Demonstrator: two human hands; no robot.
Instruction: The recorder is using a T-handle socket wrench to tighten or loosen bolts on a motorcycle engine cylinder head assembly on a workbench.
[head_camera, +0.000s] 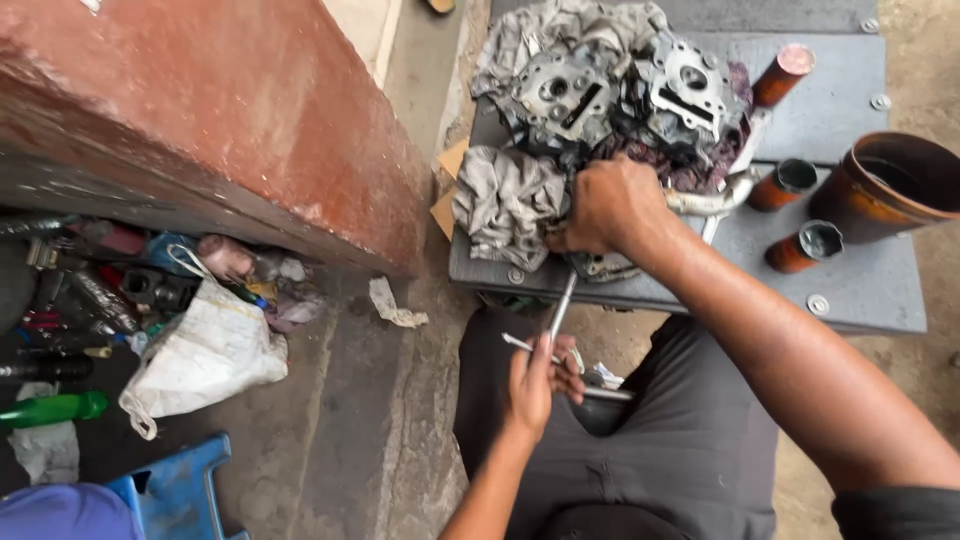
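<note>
**Hands on a T-handle wrench at the engine parts**

From the head camera, the person sits low with knees under a grey metal desk (850, 290). The right hand (612, 207) is clenched down over a greasy metal part at the desk's near edge, apparently pinning it so it cannot turn. The left hand (535, 380) grasps the crossbar of a T-handle wrench (560, 310), whose shaft runs up from the lap to the part under the right hand. Just behind lie two grey cylinder heads (620, 90) on dirty rags (505, 200), probably to catch oil. Rusty orange tubes (795, 185) stand to the right beside a wider rusty pipe (885, 185). Left, under a red wall (200, 110), sits a white bag (205, 355) among clutter.
</note>
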